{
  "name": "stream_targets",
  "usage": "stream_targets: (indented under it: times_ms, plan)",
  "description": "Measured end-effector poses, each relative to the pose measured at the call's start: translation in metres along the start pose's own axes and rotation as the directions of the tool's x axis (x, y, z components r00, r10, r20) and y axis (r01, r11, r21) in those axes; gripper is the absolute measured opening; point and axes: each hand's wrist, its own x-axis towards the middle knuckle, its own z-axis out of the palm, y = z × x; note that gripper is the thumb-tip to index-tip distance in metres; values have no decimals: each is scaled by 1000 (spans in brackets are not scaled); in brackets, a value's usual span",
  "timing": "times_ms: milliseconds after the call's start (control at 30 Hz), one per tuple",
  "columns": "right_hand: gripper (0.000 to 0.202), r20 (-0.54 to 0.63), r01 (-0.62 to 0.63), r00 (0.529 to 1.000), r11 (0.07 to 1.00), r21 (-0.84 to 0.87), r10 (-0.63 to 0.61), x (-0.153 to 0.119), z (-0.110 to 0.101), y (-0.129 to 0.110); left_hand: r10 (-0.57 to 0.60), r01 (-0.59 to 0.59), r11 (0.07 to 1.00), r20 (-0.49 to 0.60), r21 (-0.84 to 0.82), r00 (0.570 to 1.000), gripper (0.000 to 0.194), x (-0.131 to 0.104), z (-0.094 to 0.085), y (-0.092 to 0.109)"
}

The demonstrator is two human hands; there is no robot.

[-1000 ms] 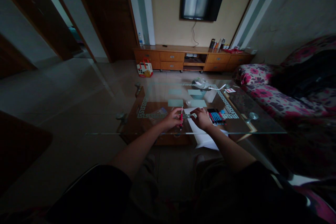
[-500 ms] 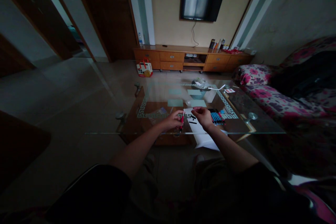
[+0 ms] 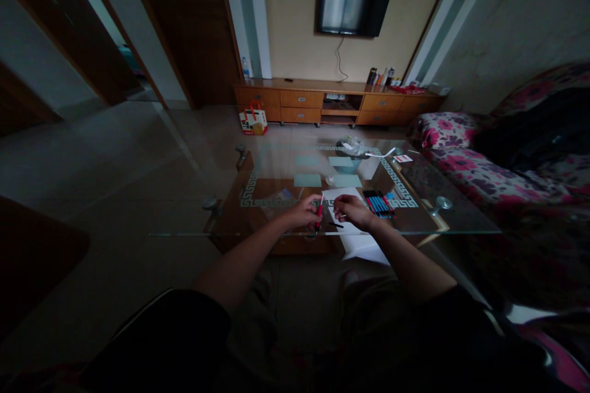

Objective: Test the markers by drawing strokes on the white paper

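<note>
My left hand (image 3: 304, 213) is closed around a red pen (image 3: 319, 215), held nearly upright over the glass table. To its right, my right hand (image 3: 353, 211) is bent over a white sheet of paper (image 3: 357, 241), its fingers drawn together; whatever they hold is too small to make out. A small black piece (image 3: 336, 225) lies on the paper just below the fingers. Several blue, black and red pens (image 3: 380, 203) lie side by side to the right of my right hand.
The glass table (image 3: 286, 234) also bears a bowl with a plastic bag (image 3: 353, 146), pale cards (image 3: 307, 180) and a red-white card (image 3: 402, 158). A floral sofa (image 3: 488, 172) stands at the right. Beyond are a wooden cabinet (image 3: 302, 99) and a paper bag (image 3: 253, 121).
My right hand has moved slightly down toward the paper and now covers part of the small black pieces. The visible black piece lies at a different angle. My left hand stays nearly still.
</note>
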Motion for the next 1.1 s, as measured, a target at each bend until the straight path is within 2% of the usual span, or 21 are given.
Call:
stream_targets:
  times_ms: [67,100,200,333,433,500,567,633,667,733,900,1100]
  plan:
    - [19,184,-94,977,994,-57,103,-8,2,0,2,-2,1000,-5,2,1000,73,0,-1,0]
    - [20,236,-99,964,991,-94,119,-10,3,1,3,-3,1000,-8,2,1000,73,0,-1,1]
    - [19,241,-39,967,986,-163,78,-8,4,8,1,-1,1000,-21,7,1000,72,-1,-1,3]
    - [14,84,40,996,981,-188,-24,7,1,17,-1,1,1000,-29,7,1000,71,-3,1,6]
    - [13,-59,124,989,972,-200,-138,16,-4,18,-5,5,1000,-31,2,1000,72,-3,1,6]
    - [16,-207,201,946,952,-232,-250,18,-8,16,-4,5,1000,-29,7,1000,72,-3,1,5]
    - [22,-355,265,866,926,-269,-352,21,-13,14,-1,1,1000,-19,13,1000,71,-2,0,4]
    - [26,-446,302,799,910,-284,-404,23,-17,13,1,-1,1000,-7,20,1000,70,-1,-1,3]
    - [27,-470,310,782,910,-276,-409,23,-19,13,0,0,1000,-2,25,1000,70,-1,-1,3]
    - [29,-484,309,787,923,-228,-383,24,-20,12,-1,1,999,6,42,1000,69,-1,-1,2]
    - [37,-399,316,859,945,-84,-322,18,-12,6,11,-14,997,39,82,999,69,-1,-1,0]
    - [43,-301,353,881,931,-96,-365,10,-1,-2,24,-40,989,113,142,993,74,3,-4,-7]
